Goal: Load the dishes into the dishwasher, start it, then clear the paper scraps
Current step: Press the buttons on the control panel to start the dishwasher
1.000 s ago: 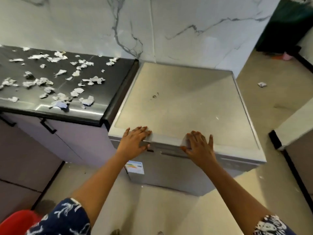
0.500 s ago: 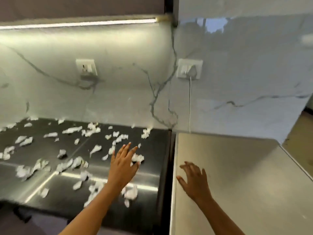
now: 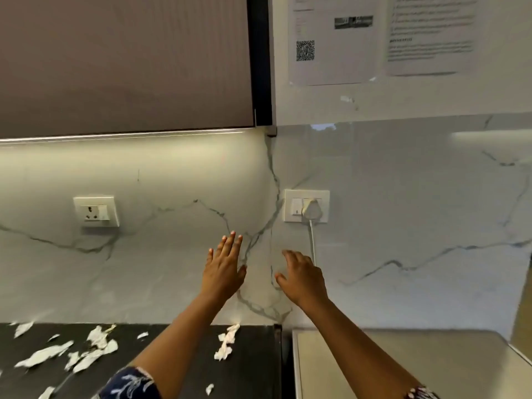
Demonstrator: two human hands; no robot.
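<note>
Entry: hands, then outward.

1. Right hand (image 3: 302, 279): I log it raised before the marble backsplash (image 3: 417, 226), fingers loosely spread and slightly bent, holding nothing. Its fingertips are below and just left of the white cable (image 3: 313, 243).
2. Left hand (image 3: 223, 269): raised beside it, fingers straight and together, palm toward the wall, also empty.
3. Change: a second ago I had both hands on the front top edge of the dishwasher (image 3: 403, 364). Half a second ago they were lifting over the worktop. Now they are up at the wall and my view has tilted with them. I judge loading is done and the start step is in hand, with power at the wall likely next.
4. Switched socket (image 3: 306, 206): above and slightly right of the right hand, near but apart. A white plug (image 3: 311, 210) sits in it, with a rocker switch (image 3: 296, 207) to its left. I cannot tell whether the switch is on or off.
5. Dishwasher: only its pale top shows, at lower right, under the right forearm.
6. Paper scraps (image 3: 227, 342): strewn on the black countertop (image 3: 253, 370) at lower left, below the left arm, not yet cleared.
7. Second socket (image 3: 96, 212): well to the left, with nothing plugged in.
</note>
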